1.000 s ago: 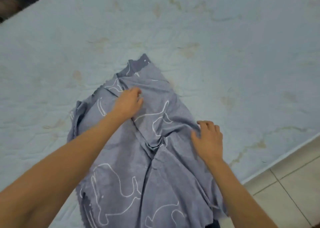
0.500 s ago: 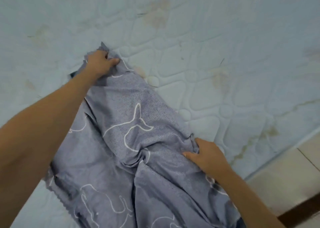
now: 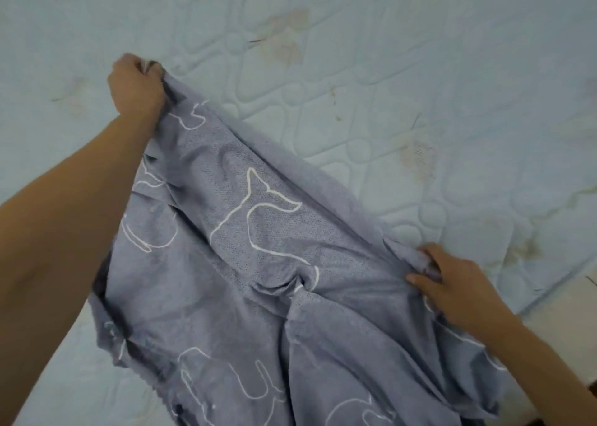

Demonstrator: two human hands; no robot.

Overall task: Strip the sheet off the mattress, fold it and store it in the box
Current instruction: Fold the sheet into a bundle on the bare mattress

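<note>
A grey-blue sheet [image 3: 258,280] printed with white outline figures lies rumpled on the pale quilted mattress [image 3: 387,70]. My left hand [image 3: 135,86] is fisted around the sheet's far corner and holds it slightly raised. My right hand [image 3: 452,283] pinches the sheet's right edge near the mattress side. The cloth is stretched between the two hands, with folds bunched in the middle and lower part. No box is in view.
The mattress carries brownish stains and fills most of the view. Its edge [image 3: 549,302] runs diagonally at the lower right, with light floor [image 3: 575,344] beyond it.
Both hands went from resting on the sheet to gripping it. The left hand moved to the far corner and lifted it; the right closed on the right edge, pulling the cloth taut.
</note>
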